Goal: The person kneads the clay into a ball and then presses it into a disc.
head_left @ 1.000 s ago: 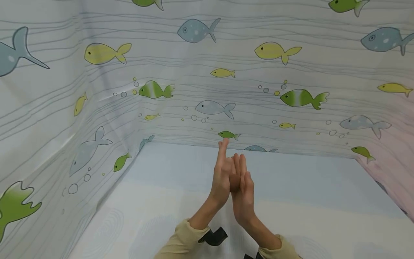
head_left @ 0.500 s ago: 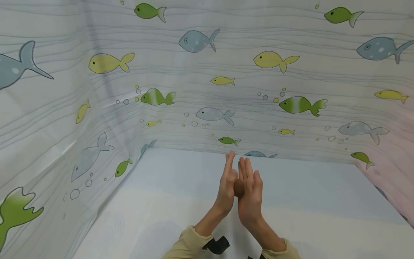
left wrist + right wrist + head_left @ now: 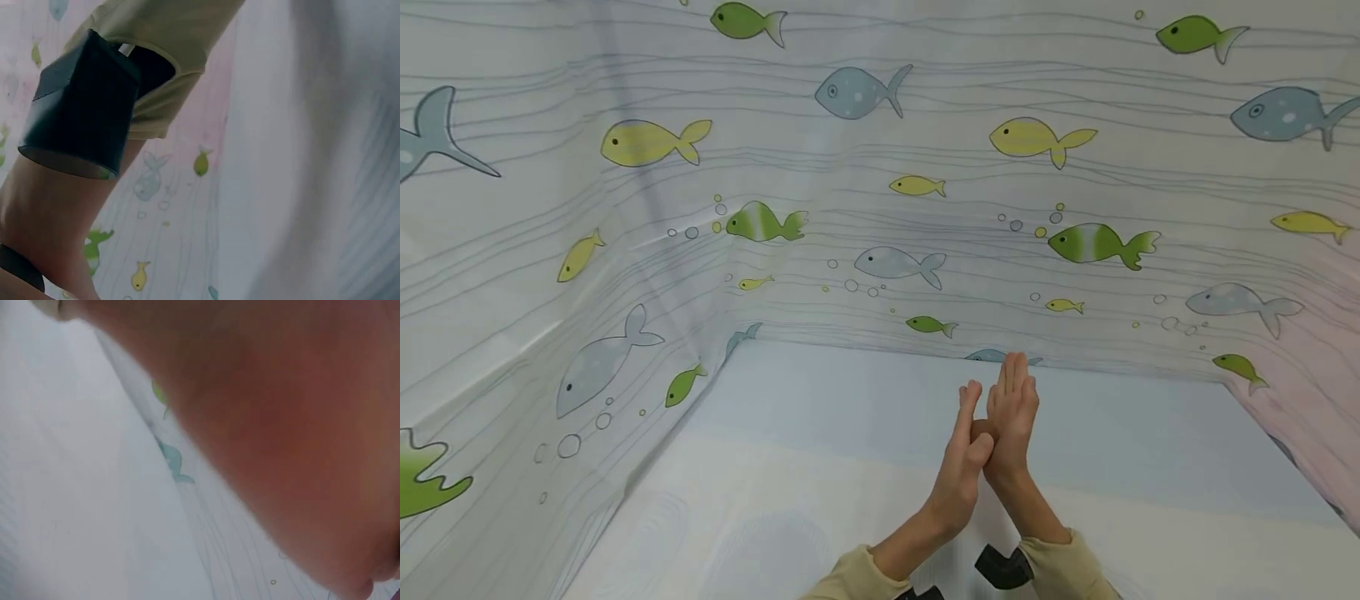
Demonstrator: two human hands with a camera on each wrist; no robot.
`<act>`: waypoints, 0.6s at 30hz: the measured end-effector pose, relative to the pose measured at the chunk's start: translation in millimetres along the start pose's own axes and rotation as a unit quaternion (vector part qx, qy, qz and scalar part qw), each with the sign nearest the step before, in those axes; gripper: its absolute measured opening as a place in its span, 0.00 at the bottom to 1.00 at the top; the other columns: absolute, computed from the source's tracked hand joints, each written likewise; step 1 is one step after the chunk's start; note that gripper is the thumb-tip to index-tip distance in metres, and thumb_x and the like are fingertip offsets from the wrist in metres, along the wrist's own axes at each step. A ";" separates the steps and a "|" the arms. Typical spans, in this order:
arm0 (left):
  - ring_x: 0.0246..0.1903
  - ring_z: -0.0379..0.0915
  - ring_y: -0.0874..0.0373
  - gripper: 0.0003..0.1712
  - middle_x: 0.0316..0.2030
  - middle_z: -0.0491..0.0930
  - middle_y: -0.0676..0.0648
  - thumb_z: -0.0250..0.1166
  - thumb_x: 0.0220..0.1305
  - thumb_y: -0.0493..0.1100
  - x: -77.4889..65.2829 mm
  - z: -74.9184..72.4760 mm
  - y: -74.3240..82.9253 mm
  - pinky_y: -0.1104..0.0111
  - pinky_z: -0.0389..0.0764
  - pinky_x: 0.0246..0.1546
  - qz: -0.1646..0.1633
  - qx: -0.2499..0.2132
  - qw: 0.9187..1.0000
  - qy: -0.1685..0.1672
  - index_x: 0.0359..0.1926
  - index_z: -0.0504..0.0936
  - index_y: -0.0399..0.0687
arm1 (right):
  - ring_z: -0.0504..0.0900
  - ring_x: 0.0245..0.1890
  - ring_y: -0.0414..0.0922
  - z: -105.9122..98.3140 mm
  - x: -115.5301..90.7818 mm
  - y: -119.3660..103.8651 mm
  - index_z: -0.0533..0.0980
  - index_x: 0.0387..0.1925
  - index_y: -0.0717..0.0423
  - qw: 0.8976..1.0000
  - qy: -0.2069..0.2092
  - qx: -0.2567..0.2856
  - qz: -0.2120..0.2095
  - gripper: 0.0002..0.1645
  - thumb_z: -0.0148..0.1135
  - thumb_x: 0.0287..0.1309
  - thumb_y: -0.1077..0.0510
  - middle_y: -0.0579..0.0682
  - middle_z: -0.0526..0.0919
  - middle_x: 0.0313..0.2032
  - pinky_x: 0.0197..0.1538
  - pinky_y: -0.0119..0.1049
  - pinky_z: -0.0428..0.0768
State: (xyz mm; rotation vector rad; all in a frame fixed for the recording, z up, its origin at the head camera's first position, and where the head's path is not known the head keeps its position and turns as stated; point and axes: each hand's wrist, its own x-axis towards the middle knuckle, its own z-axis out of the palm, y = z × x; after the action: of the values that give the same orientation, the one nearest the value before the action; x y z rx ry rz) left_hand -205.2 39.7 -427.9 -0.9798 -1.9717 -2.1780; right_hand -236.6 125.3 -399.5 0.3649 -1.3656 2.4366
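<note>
A small brown ball [image 3: 982, 429] sits between two facing palms in the head view, partly covered by the left thumb. My left hand [image 3: 962, 467] presses on it from the left with fingers held straight and pointing up and away. On the other side, the right hand [image 3: 1013, 425] lies against the ball, also straight-fingered, its tips reaching farther forward than the left ones. In the left wrist view a forearm [image 3: 56, 206] shows with a black wrist camera; the ball is out of sight there. Blurred skin of a hand [image 3: 300, 456] fills much of the right wrist view.
Beneath the hands spreads a white and pale blue table surface [image 3: 820, 417]. A fish-print curtain [image 3: 850, 167] hangs behind it and along the left side, turning pinkish at the right. Black wrist-camera mounts [image 3: 1003, 567] sit by the beige sleeves [image 3: 1067, 567].
Both hands have shifted right with the ball between them. The palms have slid against each other: the left hand has drawn back while the right has gone forward.
</note>
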 end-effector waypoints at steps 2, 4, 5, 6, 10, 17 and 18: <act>0.77 0.22 0.56 0.37 0.78 0.32 0.55 0.34 0.75 0.61 -0.3 0.1 2.2 0.44 0.39 0.73 0.010 0.004 1.000 0.002 0.79 0.36 0.60 | 0.25 0.77 0.41 -2.5 0.8 3.5 0.27 0.78 0.47 1.000 -0.004 -0.010 -0.019 0.48 0.31 0.71 0.33 0.46 0.28 0.78 0.74 0.47 0.23; 0.77 0.21 0.55 0.38 0.78 0.33 0.55 0.34 0.75 0.63 0.8 -0.8 5.0 0.42 0.38 0.72 0.019 0.008 1.000 0.004 0.79 0.37 0.60 | 0.25 0.77 0.42 -3.9 2.0 7.0 0.28 0.78 0.48 0.999 -0.011 -0.018 -0.037 0.48 0.32 0.71 0.33 0.46 0.28 0.79 0.74 0.48 0.24; 0.77 0.21 0.55 0.38 0.78 0.33 0.55 0.34 0.75 0.63 1.6 -1.6 6.3 0.42 0.38 0.72 0.024 0.010 1.000 0.005 0.79 0.37 0.60 | 0.25 0.77 0.42 -4.0 2.4 8.4 0.28 0.78 0.48 0.999 -0.015 -0.021 -0.044 0.48 0.31 0.71 0.33 0.47 0.28 0.79 0.74 0.48 0.23; 0.77 0.21 0.55 0.38 0.78 0.33 0.55 0.34 0.75 0.63 2.7 -2.3 7.7 0.42 0.37 0.72 0.029 0.012 0.999 0.007 0.79 0.37 0.60 | 0.25 0.77 0.43 -3.7 2.6 9.5 0.28 0.78 0.49 0.998 -0.020 -0.024 -0.052 0.48 0.31 0.71 0.33 0.47 0.28 0.78 0.74 0.49 0.23; 0.77 0.20 0.54 0.39 0.78 0.34 0.55 0.35 0.75 0.63 6.4 -5.7 11.5 0.43 0.37 0.73 0.044 0.023 0.999 0.020 0.79 0.38 0.58 | 0.25 0.77 0.44 -0.6 0.3 13.3 0.28 0.78 0.50 0.996 -0.039 -0.036 -0.065 0.47 0.28 0.72 0.33 0.48 0.27 0.78 0.74 0.50 0.23; 0.77 0.24 0.58 0.38 0.78 0.40 0.56 0.41 0.76 0.58 19.0 -16.2 8.8 0.46 0.38 0.74 0.044 0.061 0.994 0.078 0.79 0.42 0.56 | 0.31 0.78 0.44 10.0 -21.2 19.4 0.32 0.79 0.48 0.994 -0.066 -0.084 -0.023 0.42 0.19 0.73 0.33 0.48 0.33 0.79 0.77 0.42 0.35; 0.77 0.24 0.58 0.38 0.78 0.40 0.56 0.42 0.75 0.58 22.1 -18.6 8.2 0.46 0.38 0.74 0.042 0.068 0.993 0.086 0.79 0.43 0.56 | 0.32 0.78 0.43 11.7 -25.1 19.7 0.33 0.79 0.47 0.994 -0.069 -0.088 -0.010 0.42 0.18 0.73 0.34 0.48 0.34 0.79 0.77 0.40 0.38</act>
State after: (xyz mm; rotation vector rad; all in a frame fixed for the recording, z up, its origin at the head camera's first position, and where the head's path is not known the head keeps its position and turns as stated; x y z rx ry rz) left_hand -227.1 29.5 -410.1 -0.8103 -1.9329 -1.9830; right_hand -220.8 101.7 -418.2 0.5067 -1.6115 2.2895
